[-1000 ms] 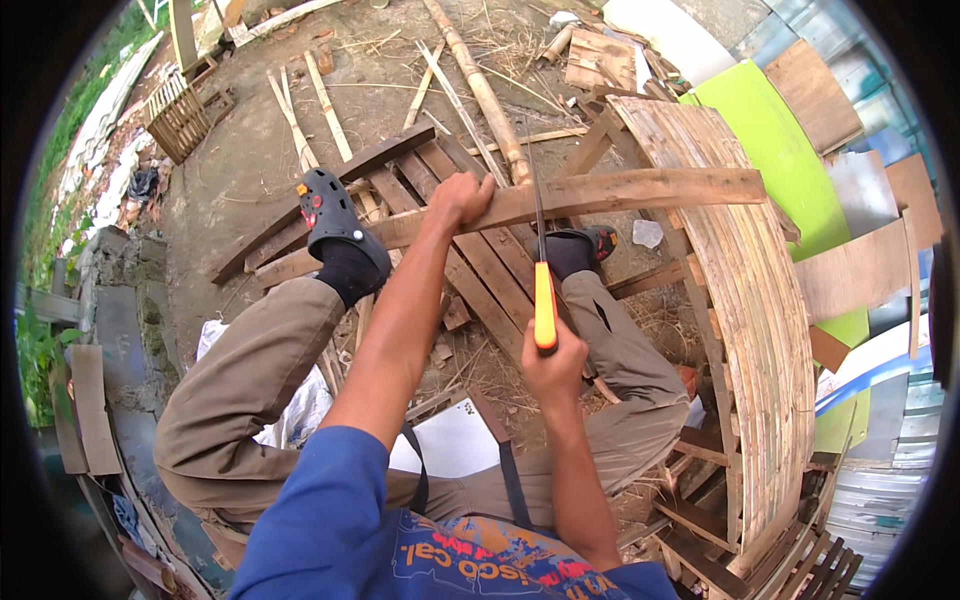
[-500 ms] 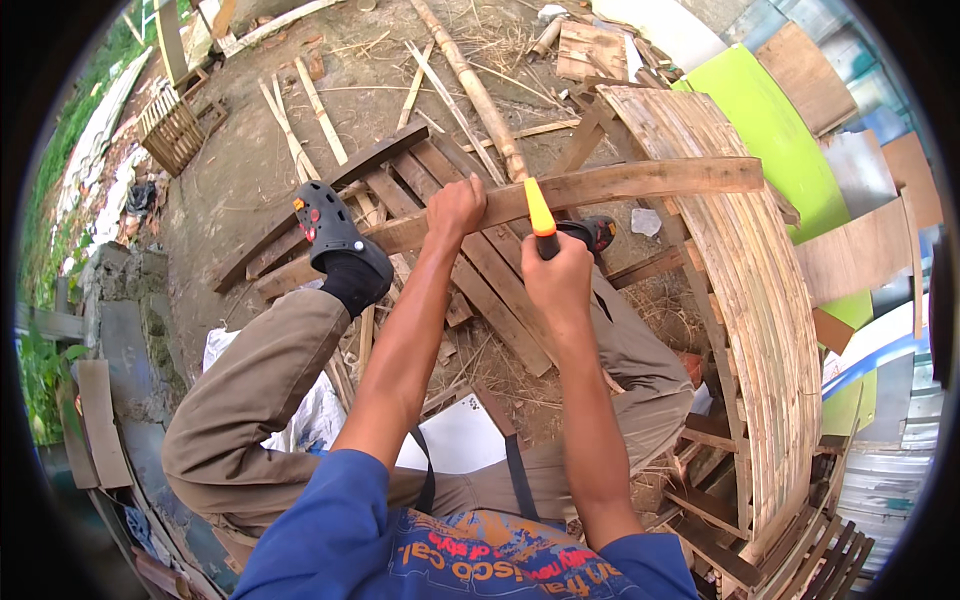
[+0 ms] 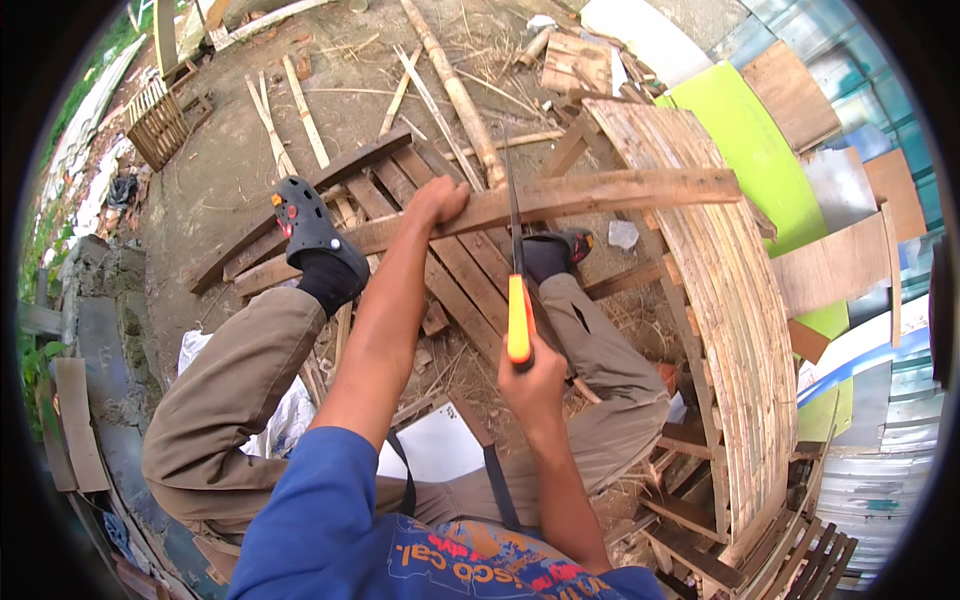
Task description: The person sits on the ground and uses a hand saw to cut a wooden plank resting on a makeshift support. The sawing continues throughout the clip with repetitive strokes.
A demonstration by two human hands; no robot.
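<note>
My right hand (image 3: 535, 378) is closed round the yellow and orange handle of a handsaw (image 3: 518, 310). Its thin dark blade points away from me and crosses a long wooden beam (image 3: 610, 190). Just left of the blade, my left hand (image 3: 440, 203) is wrapped over the beam and grips it. The beam lies across a slatted wooden frame (image 3: 480, 285) on the ground, and its right end reaches over a slatted bamboo bench. My left foot, in a dark clog (image 3: 318, 228), is on or beside the beam's left part; the exact contact is hard to see.
The bamboo bench (image 3: 700, 250) stands close on my right, with a lime-green panel (image 3: 750, 140) and boards behind it. Bamboo poles (image 3: 455, 90) and sticks lie on the dirt ahead. A low concrete wall (image 3: 105, 350) runs along the left, and a small slatted crate (image 3: 157, 125) stands beyond.
My right hand has drawn the saw back toward me, so more of the blade now shows. My left hand stays on the beam. The whole view has shifted slightly.
</note>
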